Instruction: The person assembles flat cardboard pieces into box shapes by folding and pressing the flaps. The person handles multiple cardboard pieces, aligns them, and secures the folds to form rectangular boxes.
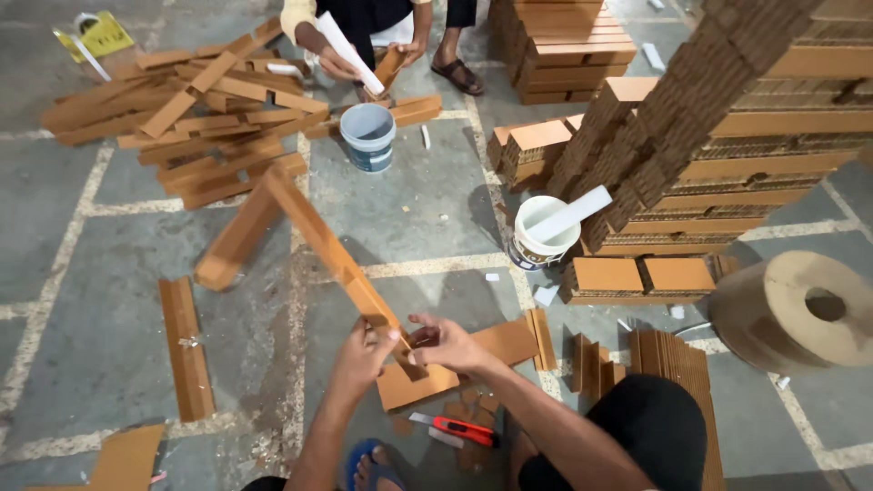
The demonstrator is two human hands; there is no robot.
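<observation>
My left hand [364, 356] and my right hand [447, 345] both grip the near end of a long brown cardboard strip [314, 232] that slants away up and to the left. Its far end joins a second strip [238, 238] into an angled frame. The gripped end presses against a flat brown cardboard piece [435, 375] on the floor. A red utility knife [459, 429] lies just below that piece, near my foot.
A white bucket with a flat stick [546, 232] stands right of centre, and a grey bucket [368, 136] sits farther off. Stacked cardboard blocks [718, 155] rise on the right beside a cardboard roll [800, 309]. Another person [364, 45] works by a loose strip pile [200, 109].
</observation>
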